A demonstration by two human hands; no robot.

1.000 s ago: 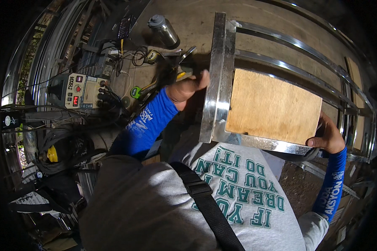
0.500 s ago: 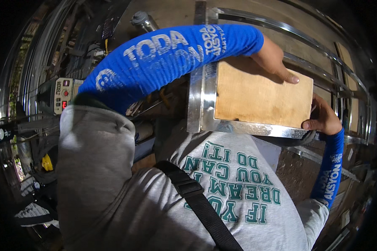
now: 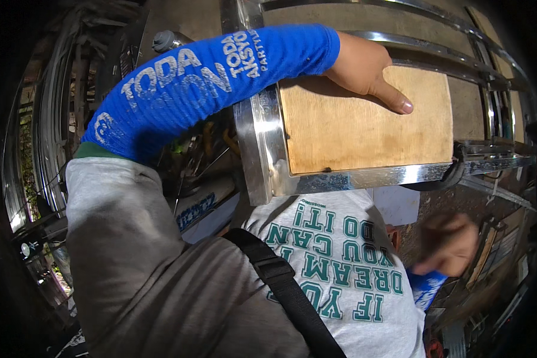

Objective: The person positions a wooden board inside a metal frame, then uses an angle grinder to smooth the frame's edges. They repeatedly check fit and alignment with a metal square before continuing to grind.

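Note:
A pale rectangular wooden board (image 3: 364,134) lies against a shiny square-tube metal frame (image 3: 346,181). My left hand (image 3: 370,68) grips the board at its far edge. Its thumb lies stretched over the board's face, while the other fingers are hidden past that edge. Away from the board, at the lower right, my right hand (image 3: 450,241) is smeared by motion, so its fingers cannot be made out. A dark cable or hose (image 3: 454,173) loops around the near metal tube beside the board's right corner.
Long shiny metal rails (image 3: 423,45) run beyond the board toward the right. A grey-capped metal bottle (image 3: 166,40) stands at the far left, partly behind my sleeve. Several tools and metal lengths crowd the left side. Thin bars (image 3: 501,197) lie at the right.
My right hand has left the board's near right corner and swung down toward my body. My left hand stays at the far edge. The view has shifted, with the board now appearing larger.

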